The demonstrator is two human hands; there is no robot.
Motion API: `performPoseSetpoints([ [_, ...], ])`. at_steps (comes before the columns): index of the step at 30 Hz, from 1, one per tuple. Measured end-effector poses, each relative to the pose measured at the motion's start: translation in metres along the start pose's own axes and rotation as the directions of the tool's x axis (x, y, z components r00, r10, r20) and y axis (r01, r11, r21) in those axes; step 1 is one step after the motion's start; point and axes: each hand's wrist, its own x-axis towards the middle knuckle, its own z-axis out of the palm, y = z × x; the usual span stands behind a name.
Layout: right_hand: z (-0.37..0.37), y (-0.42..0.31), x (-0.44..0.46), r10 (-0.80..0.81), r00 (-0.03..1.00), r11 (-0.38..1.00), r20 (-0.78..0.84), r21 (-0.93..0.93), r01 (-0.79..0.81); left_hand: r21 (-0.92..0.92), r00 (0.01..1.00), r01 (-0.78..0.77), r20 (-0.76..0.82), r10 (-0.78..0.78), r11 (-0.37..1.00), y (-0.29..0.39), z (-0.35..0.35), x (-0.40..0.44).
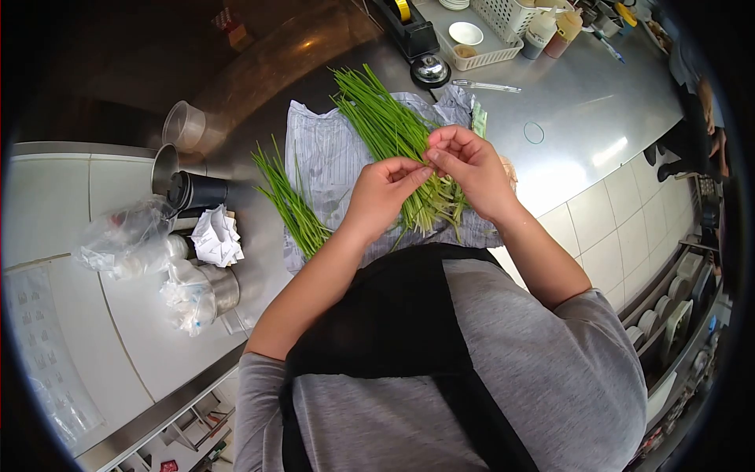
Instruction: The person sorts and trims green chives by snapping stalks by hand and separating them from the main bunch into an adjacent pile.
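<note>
A large bundle of long green chives [381, 118] lies on a grey striped cloth [314, 130] spread over the steel counter, its pale root ends towards me. A smaller bunch of chives [291, 204] rests at the cloth's left side. Over the larger bundle, my left hand [385, 193] and my right hand [476, 169] meet, thumbs and fingertips pinched close together. Whatever is between the fingertips is too small to make out. Just beyond my right hand, a green-and-white packet or wrapper [479, 119] shows at the cloth's edge.
Beyond the cloth are a call bell [430, 71], a tape dispenser [405, 31], a pen [486, 86], a white basket [491, 57] and sauce bottles [540, 33]. A rubber band [533, 132] lies to the right. Cups [200, 191] and crumpled paper [216, 236] stand left. Another person [700, 102] is at far right.
</note>
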Motion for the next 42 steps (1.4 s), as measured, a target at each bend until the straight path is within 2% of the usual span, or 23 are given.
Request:
performPoseSetpoints([
  [3, 0.002, 0.005, 0.002, -0.031, 0.998, 0.999, -0.057, 0.043, 0.033, -0.146, 0.998, 0.058, -0.017, -0.061, 0.988, 0.002, 0.0, -0.003],
  [5, 0.004, 0.006, 0.002, 0.06, 0.993, 0.969, -0.104, 0.247, -0.033, -0.197, 0.992, 0.113, -0.038, -0.123, 0.974, 0.002, -0.002, -0.007],
  [6, 0.003, 0.008, 0.002, 0.061, 0.993, 0.968, -0.103, 0.247, -0.034, -0.277, 0.988, 0.099, -0.087, -0.127, 0.956, 0.001, -0.005, -0.009],
  [8, -0.001, 0.015, 0.001, 0.155, 0.983, 0.863, -0.099, 0.498, -0.086, -0.354, 0.982, 0.078, -0.136, -0.134, 0.932, 0.001, -0.013, -0.013],
  [10, -0.005, 0.021, -0.002, 0.17, 0.98, 0.861, -0.105, 0.5, -0.096, -0.423, 0.948, -0.04, -0.302, -0.1, 0.905, 0.002, -0.026, -0.017],
  [12, -0.012, 0.035, -0.003, 0.185, 0.977, 0.857, -0.109, 0.504, -0.105, -0.406, 0.937, -0.062, -0.339, -0.087, 0.912, 0.003, -0.039, -0.021],
  [14, -0.022, 0.054, -0.003, 0.163, 0.973, 0.971, -0.164, 0.202, -0.129, -0.402, 0.923, -0.108, -0.379, -0.058, 0.909, 0.004, -0.047, -0.027],
  [15, -0.028, 0.058, -0.005, 0.162, 0.974, 0.971, -0.162, 0.201, -0.128, -0.406, 0.917, -0.122, -0.395, -0.053, 0.906, 0.006, -0.049, -0.029],
  [17, -0.032, 0.06, -0.006, 0.08, 0.989, 0.964, -0.127, -0.244, -0.11, -0.397, 0.913, -0.139, -0.407, -0.038, 0.907, 0.007, -0.052, -0.032],
  [18, -0.031, 0.058, -0.006, 0.081, 0.989, 0.964, -0.125, -0.244, -0.11, -0.39, 0.91, -0.15, -0.413, -0.027, 0.909, 0.007, -0.052, -0.034],
  [19, -0.031, 0.053, -0.006, -0.093, 0.993, 0.802, -0.067, -0.597, 0.035, -0.39, 0.91, -0.15, -0.413, -0.027, 0.908, 0.006, -0.052, -0.036],
  [20, -0.03, 0.045, -0.006, -0.231, 0.972, 0.499, 0.052, -0.851, 0.164, -0.351, 0.918, -0.151, -0.396, -0.001, 0.924, 0.006, -0.05, -0.037],
  [24, -0.001, 0.016, -0.007, -0.413, 0.905, 0.41, 0.102, -0.867, 0.284, -0.19, 0.939, -0.133, -0.339, 0.062, 0.973, 0.001, -0.039, -0.039],
  [26, 0.016, 0.004, -0.006, -0.404, 0.901, 0.645, 0.156, -0.649, 0.402, -0.179, 0.945, -0.137, -0.32, 0.074, 0.974, -0.002, -0.033, -0.04],
  [30, 0.029, 0.003, -0.002, -0.385, 0.874, 0.659, 0.297, -0.574, 0.486, -0.187, 0.955, -0.125, -0.289, 0.067, 0.974, -0.002, -0.025, -0.043],
  [32, 0.032, -0.002, -0.005, -0.079, 0.969, 0.786, 0.236, -0.583, 0.206, -0.201, 0.956, -0.122, -0.286, 0.061, 0.972, -0.001, -0.026, -0.045],
  [33, 0.032, 0.002, -0.006, -0.077, 0.968, 0.787, 0.238, -0.581, 0.205, -0.183, 0.953, -0.13, -0.296, 0.071, 0.975, -0.001, -0.027, -0.046],
  [35, 0.031, 0.017, -0.009, -0.021, 0.989, 0.963, 0.146, -0.262, 0.06, -0.168, 0.949, -0.133, -0.305, 0.077, 0.977, -0.003, -0.026, -0.048],
  [36, 0.031, 0.023, -0.01, -0.019, 0.989, 0.963, 0.145, -0.263, 0.057, -0.135, 0.945, -0.161, -0.308, 0.113, 0.978, -0.004, -0.024, -0.049],
  [38, 0.031, 0.031, -0.012, 0.082, 0.991, 0.996, 0.106, -0.04, -0.078, -0.101, 0.94, -0.189, -0.308, 0.15, 0.977, -0.005, -0.022, -0.049],
  [39, 0.031, 0.029, -0.013, 0.082, 0.991, 0.996, 0.103, -0.04, -0.079, -0.071, 0.941, -0.188, -0.299, 0.159, 0.98, -0.006, -0.02, -0.049],
  [41, 0.031, 0.023, -0.015, 0.367, 0.927, 0.899, 0.076, 0.228, -0.375, -0.041, 0.943, -0.187, -0.287, 0.168, 0.981, -0.006, -0.019, -0.049],
  [42, 0.029, 0.024, -0.016, 0.368, 0.927, 0.898, 0.075, 0.23, -0.375, -0.024, 0.939, -0.193, -0.295, 0.178, 0.981, -0.005, -0.019, -0.05],
])
